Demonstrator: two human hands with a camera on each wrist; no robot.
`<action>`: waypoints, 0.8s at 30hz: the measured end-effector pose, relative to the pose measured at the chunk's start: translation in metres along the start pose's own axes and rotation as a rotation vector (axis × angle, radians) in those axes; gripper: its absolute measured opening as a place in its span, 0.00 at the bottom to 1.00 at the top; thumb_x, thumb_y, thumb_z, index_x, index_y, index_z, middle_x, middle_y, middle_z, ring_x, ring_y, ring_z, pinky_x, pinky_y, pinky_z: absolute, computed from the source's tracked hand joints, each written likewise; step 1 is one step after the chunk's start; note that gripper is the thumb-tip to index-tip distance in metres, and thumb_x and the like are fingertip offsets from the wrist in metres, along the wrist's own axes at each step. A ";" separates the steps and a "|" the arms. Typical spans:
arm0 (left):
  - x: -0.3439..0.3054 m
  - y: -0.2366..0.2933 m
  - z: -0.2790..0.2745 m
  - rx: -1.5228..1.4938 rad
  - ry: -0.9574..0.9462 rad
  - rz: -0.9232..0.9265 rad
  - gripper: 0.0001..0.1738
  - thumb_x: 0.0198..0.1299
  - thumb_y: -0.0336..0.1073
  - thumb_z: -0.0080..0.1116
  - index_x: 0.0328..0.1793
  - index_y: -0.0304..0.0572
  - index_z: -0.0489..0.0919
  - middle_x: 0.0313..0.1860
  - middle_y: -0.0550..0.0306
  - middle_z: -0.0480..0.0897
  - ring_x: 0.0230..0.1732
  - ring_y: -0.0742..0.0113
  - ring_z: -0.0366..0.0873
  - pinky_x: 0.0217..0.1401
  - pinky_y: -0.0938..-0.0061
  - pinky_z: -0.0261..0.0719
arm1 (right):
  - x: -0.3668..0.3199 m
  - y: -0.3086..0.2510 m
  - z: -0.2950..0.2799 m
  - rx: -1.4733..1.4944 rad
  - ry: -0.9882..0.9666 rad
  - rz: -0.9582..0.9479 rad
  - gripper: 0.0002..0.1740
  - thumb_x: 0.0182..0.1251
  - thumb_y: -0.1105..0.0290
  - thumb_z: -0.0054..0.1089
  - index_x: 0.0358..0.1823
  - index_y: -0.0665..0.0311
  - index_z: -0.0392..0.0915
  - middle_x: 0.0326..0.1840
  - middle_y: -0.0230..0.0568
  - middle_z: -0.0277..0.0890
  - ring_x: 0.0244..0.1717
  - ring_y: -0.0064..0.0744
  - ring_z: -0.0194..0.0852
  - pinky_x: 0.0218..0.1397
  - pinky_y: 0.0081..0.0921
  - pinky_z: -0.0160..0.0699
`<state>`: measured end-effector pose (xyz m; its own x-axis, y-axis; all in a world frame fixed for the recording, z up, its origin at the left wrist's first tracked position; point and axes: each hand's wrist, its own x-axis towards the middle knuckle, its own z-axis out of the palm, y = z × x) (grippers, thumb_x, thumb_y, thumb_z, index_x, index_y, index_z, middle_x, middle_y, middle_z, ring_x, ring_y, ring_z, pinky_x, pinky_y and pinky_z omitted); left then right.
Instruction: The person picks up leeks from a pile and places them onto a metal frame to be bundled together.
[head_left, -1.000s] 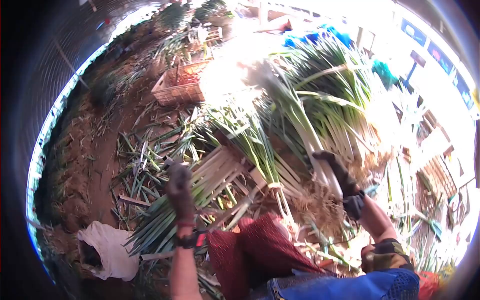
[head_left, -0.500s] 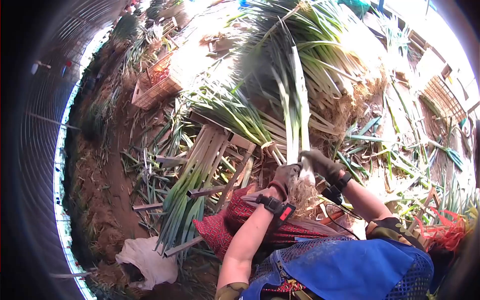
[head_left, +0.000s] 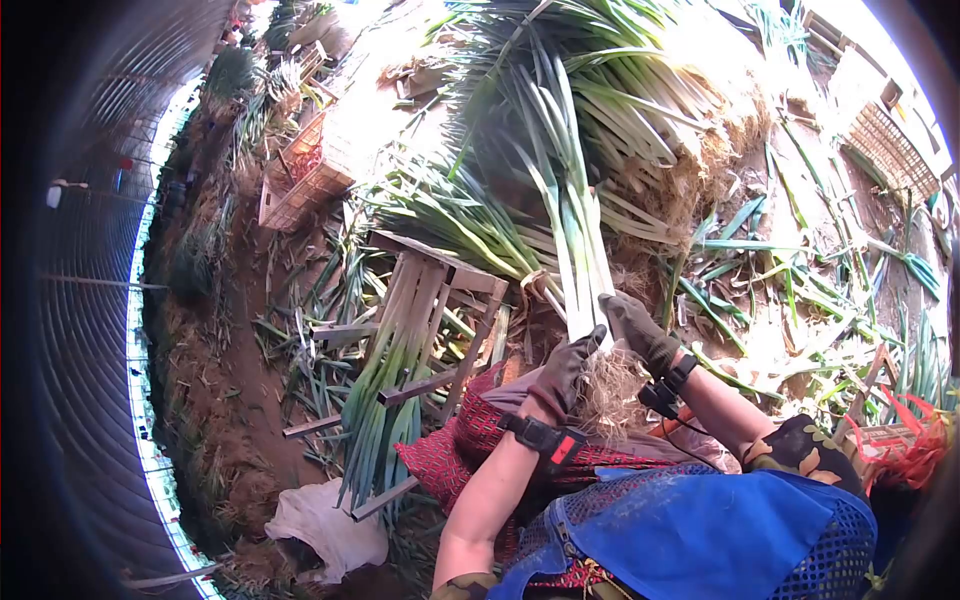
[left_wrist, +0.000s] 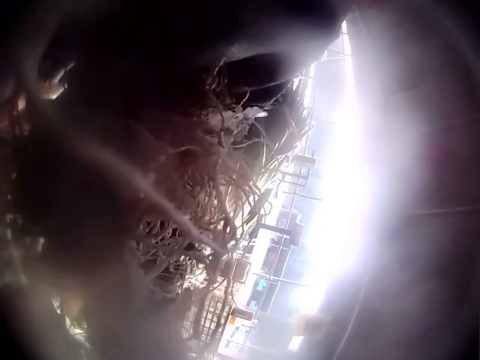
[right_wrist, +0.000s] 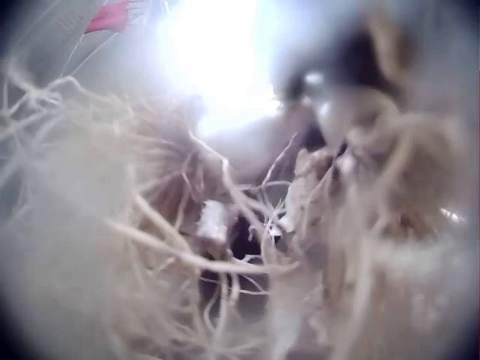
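Observation:
A bunch of long green onions (head_left: 580,250) reaches from my lap to the big pile ahead, its leaves pointing away from me. Around its white stems, just above the roots, my gloved left hand (head_left: 562,375) holds from the left. On the opposite side my gloved right hand (head_left: 640,330) grips the same stems. Shaggy pale roots (head_left: 612,390) hang toward me between the wrists. In the left wrist view tangled roots (left_wrist: 199,187) fill the middle, with the fingers lost in shadow. Blurred roots (right_wrist: 187,255) cover most of the right wrist view.
A metal-legged rack (head_left: 440,262) at left holds more green onions (head_left: 400,320). Beside it lies a tied bundle (head_left: 490,230). A large onion pile (head_left: 640,100) lies ahead. Crates stand at far left (head_left: 305,175) and right (head_left: 890,150). A white sack (head_left: 335,530) is at lower left.
My left hand has come from beside the rack onto the stems, joining the right. The bunch has moved closer to my lap, its roots now between both hands.

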<state>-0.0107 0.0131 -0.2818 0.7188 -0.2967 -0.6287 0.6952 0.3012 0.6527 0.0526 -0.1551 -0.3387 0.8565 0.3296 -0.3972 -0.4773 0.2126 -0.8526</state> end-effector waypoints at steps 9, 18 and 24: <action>-0.027 0.004 -0.005 0.028 0.112 0.072 0.14 0.75 0.38 0.58 0.51 0.31 0.84 0.38 0.59 0.87 0.35 0.75 0.84 0.36 0.77 0.85 | -0.024 -0.010 -0.011 0.253 0.195 -0.042 0.09 0.78 0.72 0.49 0.51 0.69 0.76 0.43 0.45 0.84 0.39 0.29 0.85 0.45 0.24 0.86; -0.056 0.015 0.006 0.441 -0.004 0.357 0.11 0.68 0.28 0.60 0.53 0.33 0.83 0.40 0.62 0.87 0.38 0.78 0.81 0.40 0.76 0.81 | -0.035 -0.002 0.022 -0.627 -0.147 -0.358 0.11 0.74 0.64 0.49 0.43 0.67 0.71 0.35 0.53 0.75 0.39 0.53 0.78 0.44 0.39 0.77; -0.065 0.009 -0.012 0.209 -0.240 0.242 0.17 0.72 0.27 0.53 0.65 0.32 0.78 0.52 0.57 0.85 0.49 0.73 0.83 0.54 0.77 0.83 | -0.035 0.003 0.033 -0.521 -0.221 -0.246 0.14 0.76 0.62 0.46 0.43 0.69 0.70 0.31 0.52 0.71 0.38 0.51 0.73 0.45 0.41 0.74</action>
<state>-0.0513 0.0462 -0.2403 0.8230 -0.4503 -0.3463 0.4726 0.2046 0.8572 0.0147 -0.1358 -0.3161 0.8416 0.5228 -0.1358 -0.0646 -0.1522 -0.9862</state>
